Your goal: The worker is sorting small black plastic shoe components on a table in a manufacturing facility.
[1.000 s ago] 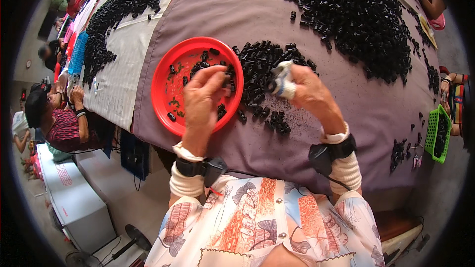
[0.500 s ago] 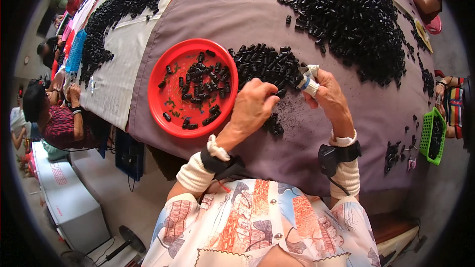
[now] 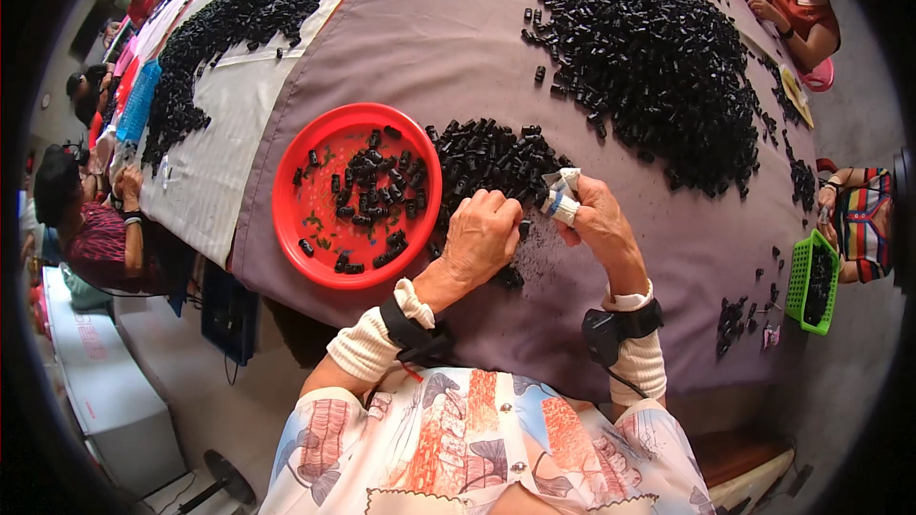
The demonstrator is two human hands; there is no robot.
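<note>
My left hand (image 3: 482,236) is closed in a pinch at the near edge of a small heap of black cylindrical plastic pieces (image 3: 496,157). One black piece (image 3: 524,228) shows at its fingertips. My right hand (image 3: 603,227) is held just to the right, its fingers curled together; whatever they grip is hidden. Whitish cloth wrapping (image 3: 563,193) covers its fingertips. Beside my left hand, a round red plastic tray (image 3: 291,219) holds several loose black pieces. Dark crumbs lie on the cloth between my hands.
A large pile of black pieces (image 3: 649,67) spreads beyond my hands on the mauve tablecloth (image 3: 410,29). Another pile (image 3: 239,24) lies on the pale cloth at left. A green basket (image 3: 795,291) stands at the right edge. Other people work around the table.
My left hand has drawn its fingers together over the near edge of the small heap. My right hand keeps its curled pose. The whole view has shifted slightly.
</note>
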